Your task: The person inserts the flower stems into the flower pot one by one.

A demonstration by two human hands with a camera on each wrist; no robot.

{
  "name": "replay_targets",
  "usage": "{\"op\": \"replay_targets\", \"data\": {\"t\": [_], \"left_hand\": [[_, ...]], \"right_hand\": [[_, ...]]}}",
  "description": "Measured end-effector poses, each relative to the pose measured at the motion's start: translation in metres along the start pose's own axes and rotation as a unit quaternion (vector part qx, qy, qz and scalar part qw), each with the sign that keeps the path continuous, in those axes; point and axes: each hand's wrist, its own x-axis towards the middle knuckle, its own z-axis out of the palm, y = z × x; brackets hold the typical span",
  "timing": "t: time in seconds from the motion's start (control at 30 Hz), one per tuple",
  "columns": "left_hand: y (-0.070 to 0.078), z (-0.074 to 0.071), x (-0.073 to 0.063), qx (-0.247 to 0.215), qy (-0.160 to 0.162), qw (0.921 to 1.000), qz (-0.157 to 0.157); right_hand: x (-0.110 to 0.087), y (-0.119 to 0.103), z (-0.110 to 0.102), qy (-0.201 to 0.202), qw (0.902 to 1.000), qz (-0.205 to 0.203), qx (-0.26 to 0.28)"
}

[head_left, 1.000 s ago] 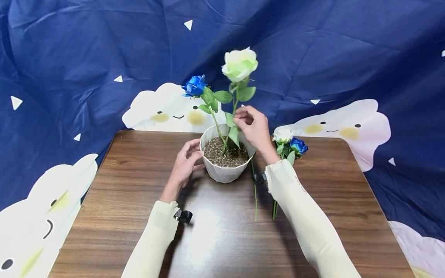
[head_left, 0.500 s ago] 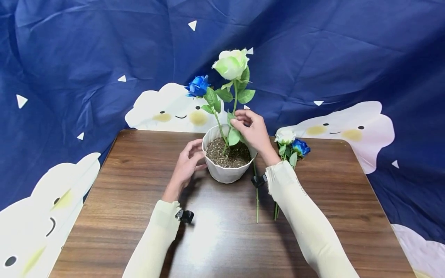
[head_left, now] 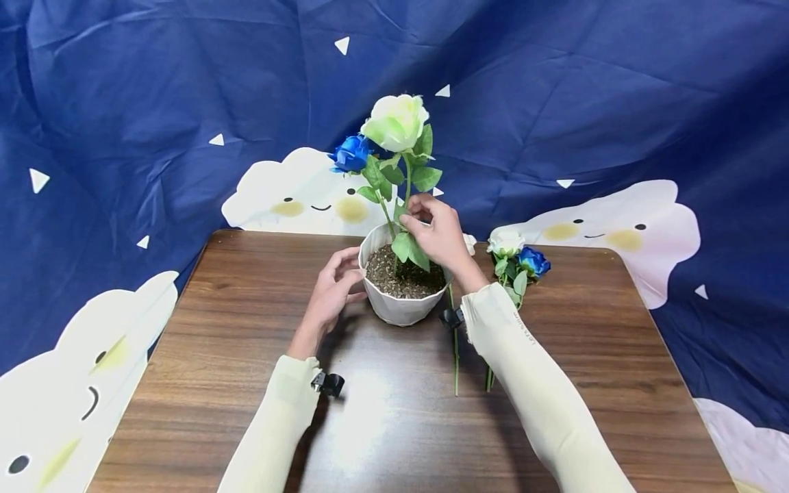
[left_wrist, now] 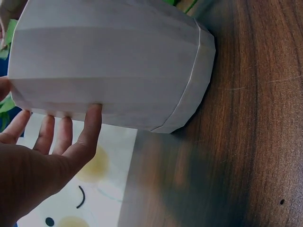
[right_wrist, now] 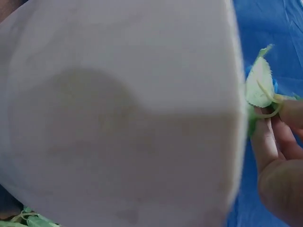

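Observation:
In the head view, my right hand (head_left: 436, 233) pinches the stem of a white-green rose (head_left: 396, 124) low down, among its leaves. That rose stands upright over a white pot (head_left: 403, 309) of dark soil (head_left: 385, 270); its stem's lower end is hidden behind leaves. A blue rose (head_left: 351, 153) stands in the same soil, leaning left. My left hand (head_left: 329, 291) rests its spread fingers against the pot's left side, as the left wrist view shows along the faceted wall (left_wrist: 104, 56). In the right wrist view, the fingertips hold the stem beside a leaf (right_wrist: 260, 82), just past the rim.
Right of the pot, a white rose (head_left: 505, 241) and a blue rose (head_left: 533, 261) lie on the wooden table (head_left: 246, 322). Another green stem (head_left: 456, 363) lies beside the pot, partly under my right wrist. A blue cloth (head_left: 555, 89) with clouds hangs behind.
My right hand has shifted left and slightly down with the white-green rose, whose bloom has swung left and come lower, close to the blue one. The left hand stays at the pot.

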Motion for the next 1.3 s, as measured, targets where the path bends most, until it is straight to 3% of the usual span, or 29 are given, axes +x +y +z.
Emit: {"op": "replay_targets", "data": {"t": [0.2, 0.53, 0.73, 1.03, 1.3], "left_hand": [[0.001, -0.004, 0.0, 0.007, 0.001, 1.0, 0.006], [0.002, 0.0, 0.001, 0.003, -0.004, 1.0, 0.004], [0.003, 0.003, 0.0, 0.0, -0.008, 1.0, 0.001], [0.002, 0.003, 0.002, 0.005, -0.006, 1.0, 0.0], [0.001, 0.0, 0.0, 0.001, 0.003, 1.0, -0.004]], "right_hand": [[0.003, -0.002, 0.011, -0.01, 0.9998, -0.009, -0.017], [0.002, 0.001, 0.018, -0.005, 0.9998, 0.017, -0.009], [-0.001, 0.01, 0.018, 0.015, 0.9998, 0.013, -0.009], [-0.002, 0.008, 0.026, -0.005, 0.9997, -0.016, -0.017], [-0.003, 0.011, 0.026, -0.001, 1.0, 0.008, -0.003]]}}
